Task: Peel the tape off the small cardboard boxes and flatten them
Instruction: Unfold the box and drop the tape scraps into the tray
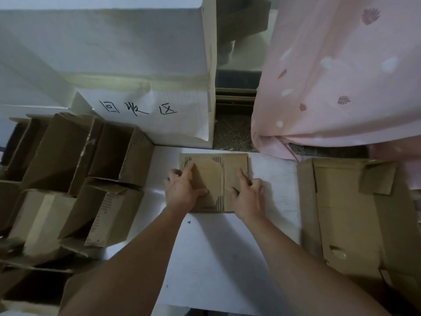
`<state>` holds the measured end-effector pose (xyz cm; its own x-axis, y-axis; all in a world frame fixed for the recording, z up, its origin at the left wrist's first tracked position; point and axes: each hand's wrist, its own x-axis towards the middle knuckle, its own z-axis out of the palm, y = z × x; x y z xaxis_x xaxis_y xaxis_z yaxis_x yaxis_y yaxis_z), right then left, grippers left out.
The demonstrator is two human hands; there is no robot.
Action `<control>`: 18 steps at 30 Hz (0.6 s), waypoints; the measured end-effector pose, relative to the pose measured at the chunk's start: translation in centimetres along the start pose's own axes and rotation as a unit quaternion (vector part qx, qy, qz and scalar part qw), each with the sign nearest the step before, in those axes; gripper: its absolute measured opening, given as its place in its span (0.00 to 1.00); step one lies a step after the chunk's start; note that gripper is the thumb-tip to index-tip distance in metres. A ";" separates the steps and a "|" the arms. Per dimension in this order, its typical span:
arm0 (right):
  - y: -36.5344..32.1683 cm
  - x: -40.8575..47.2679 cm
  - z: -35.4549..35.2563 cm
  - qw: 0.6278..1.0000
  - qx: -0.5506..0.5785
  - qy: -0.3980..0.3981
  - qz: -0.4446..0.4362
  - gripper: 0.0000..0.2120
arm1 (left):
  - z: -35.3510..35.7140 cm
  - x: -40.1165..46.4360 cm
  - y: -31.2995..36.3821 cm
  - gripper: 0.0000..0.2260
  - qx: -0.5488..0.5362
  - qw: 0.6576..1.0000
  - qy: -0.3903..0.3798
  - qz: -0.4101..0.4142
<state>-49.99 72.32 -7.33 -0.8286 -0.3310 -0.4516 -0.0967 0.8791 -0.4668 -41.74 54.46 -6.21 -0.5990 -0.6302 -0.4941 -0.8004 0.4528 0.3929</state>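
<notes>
We've got both hands, left hand (182, 190) and right hand (247, 195), fingers spread, pressing the flattened box (214, 176) at frame centre; light, stiff cardboard, best gripped by its edges.

A white work surface (218, 258) lies underfoot; at eleven o'clock stands a white block (109, 53) with handwritten characters, at two o'clock a pink patterned curtain (341, 76), dim light.

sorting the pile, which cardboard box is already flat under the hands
The small cardboard box in the middle, pressed flat by both hands; the boxes on the left still stand open.
</notes>
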 end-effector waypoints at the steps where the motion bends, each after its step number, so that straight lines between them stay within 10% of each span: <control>1: 0.1 -0.3 0.3 1.000 -0.007 0.023 0.006 0.32 | 0.2 -0.3 -0.4 0.45 -0.038 0.999 -0.004 -0.010; 7: 0.8 -0.3 0.1 0.979 0.116 0.038 0.166 0.43 | 0.4 -1.5 -1.4 0.43 -0.114 0.993 -0.021 -0.022; 18: 0.4 0.2 0.5 0.981 0.107 0.043 0.156 0.30 | 1.8 -1.1 -1.2 0.30 -0.160 0.986 0.048 0.025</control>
<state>-49.91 72.41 -8.01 -0.8437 -0.0199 -0.5364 0.2786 0.8379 -0.4694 -40.19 55.74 -7.51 -0.6194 -0.6767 -0.3979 -0.7125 0.2718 0.6469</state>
